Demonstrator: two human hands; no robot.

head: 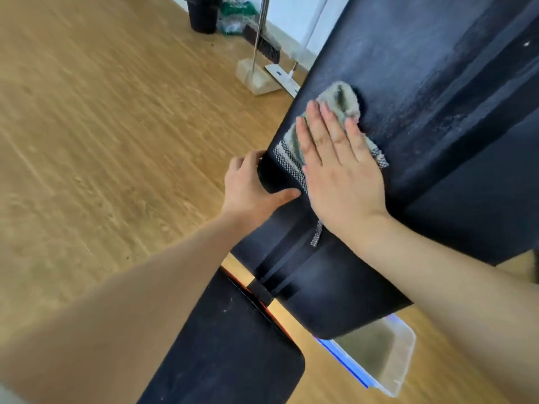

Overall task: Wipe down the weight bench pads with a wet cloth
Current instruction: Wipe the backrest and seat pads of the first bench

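A black padded backrest (pixel 423 91) of the weight bench slopes up to the top right, its surface streaked with pale marks. A grey-green cloth (pixel 338 103) with a checked border lies flat on it. My right hand (pixel 341 167) presses flat on the cloth, fingers together and stretched out. My left hand (pixel 250 185) grips the pad's lower left corner, thumb on top and fingers wrapped under the edge. A second black pad, the seat (pixel 227 345), lies lower in the middle of the view, apart from the backrest.
A clear plastic tub (pixel 376 354) of murky water stands on the wooden floor (pixel 102 126) under the backrest's lower end. By the far wall are a broom with dustpan (pixel 259 53), a flat mop head (pixel 281 75), a dark bin (pixel 203 13) and green bottles (pixel 236 16).
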